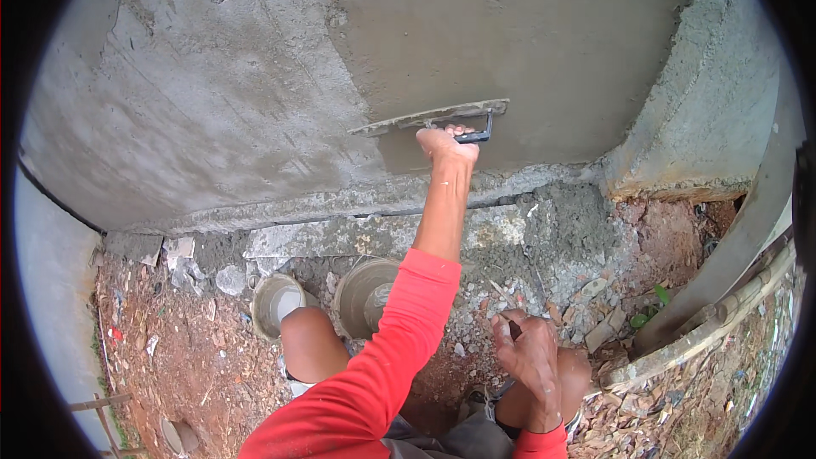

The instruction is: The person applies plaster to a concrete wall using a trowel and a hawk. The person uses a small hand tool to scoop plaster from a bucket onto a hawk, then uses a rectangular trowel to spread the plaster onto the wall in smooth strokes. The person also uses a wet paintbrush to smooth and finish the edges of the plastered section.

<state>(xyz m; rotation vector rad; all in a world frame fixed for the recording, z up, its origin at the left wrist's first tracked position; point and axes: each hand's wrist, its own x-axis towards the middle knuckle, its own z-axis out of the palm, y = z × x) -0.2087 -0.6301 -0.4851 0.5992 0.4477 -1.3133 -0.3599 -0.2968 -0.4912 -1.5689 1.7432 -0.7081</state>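
Note:
My left hand, at the end of a red sleeve, is wrapped round the dark handle of a plastering trowel. The long, mortar-smeared blade appears nearly edge-on against the wall, just over the lower part of a darker, smooth patch of wet plaster. To the left, the wall is paler and rougher. My right hand rests at my right knee, its fingers curled closed; whether anything is inside them is hidden.
Two buckets stand near my left knee: a smaller one with greyish contents and a larger one, partly behind my sleeve. Rubble and mortar crumbs line the wall's foot. Bamboo poles lie to the right. Another container sits lower left.

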